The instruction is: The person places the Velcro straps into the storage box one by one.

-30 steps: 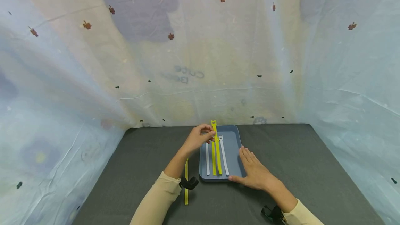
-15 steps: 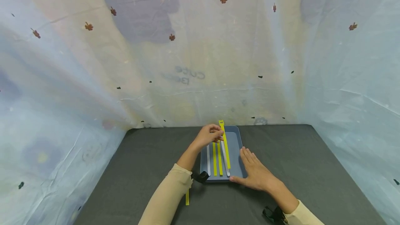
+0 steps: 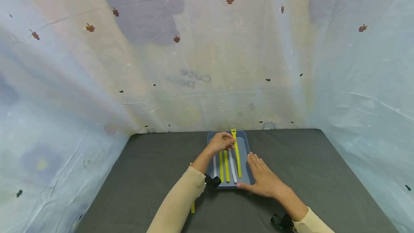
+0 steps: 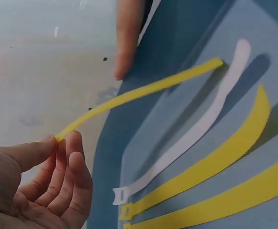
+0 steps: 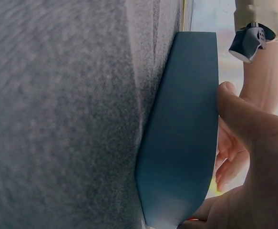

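My left hand pinches a yellow hook-and-loop cable tie between thumb and fingertips, near its slotted head. The strap slants down over the right part of the blue-grey tray; in the left wrist view its tail end comes close to a white cable tie. Two yellow cable ties and another white cable tie lie lengthwise in the tray, to the left. At the tray's front right corner rests my right hand, fingers straight along the side, thumb on the rim.
Another yellow cable tie lies on the dark grey tabletop, left of the tray and partly hidden by my left sleeve. A patterned curtain hangs behind the table and on both sides.
My left hand has carried the yellow cable tie rightward, from above the yellow ties to past the right-hand white one, and lowered it slightly. My right hand stays at the tray's corner.
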Available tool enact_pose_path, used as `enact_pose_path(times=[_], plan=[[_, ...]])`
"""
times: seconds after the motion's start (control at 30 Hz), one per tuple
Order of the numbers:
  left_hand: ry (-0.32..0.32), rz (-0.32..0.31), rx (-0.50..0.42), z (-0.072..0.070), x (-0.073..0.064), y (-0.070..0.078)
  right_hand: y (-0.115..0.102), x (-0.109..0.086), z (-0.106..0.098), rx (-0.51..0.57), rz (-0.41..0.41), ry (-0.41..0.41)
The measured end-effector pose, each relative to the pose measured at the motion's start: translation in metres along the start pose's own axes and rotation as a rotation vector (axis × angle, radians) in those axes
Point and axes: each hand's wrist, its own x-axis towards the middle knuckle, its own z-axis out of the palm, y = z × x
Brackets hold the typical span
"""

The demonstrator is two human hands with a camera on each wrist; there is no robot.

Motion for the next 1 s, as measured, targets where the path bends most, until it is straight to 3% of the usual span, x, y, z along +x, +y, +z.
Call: enact_pose_path(times=[0.3,0.53,0.77,1.0], plan=[[0.038,-0.032,0.149,0.009,0.007,-0.010,0.002,0.000,0.001,-0.003,-0.012,-0.002],[0.065,-0.076,0.194,0.015,0.007,-0.012,0.004,0.001,0.003,-0.002,-0.023,0.005],[0.078,-0.031,0.284,0.020,0.007,-0.014,0.004,0.002,0.003,-0.005,-0.022,0.008],[0.100,-0.029,0.356,0.024,0.007,-0.013,0.005,0.002,0.003,-0.005,-0.019,0.004]])
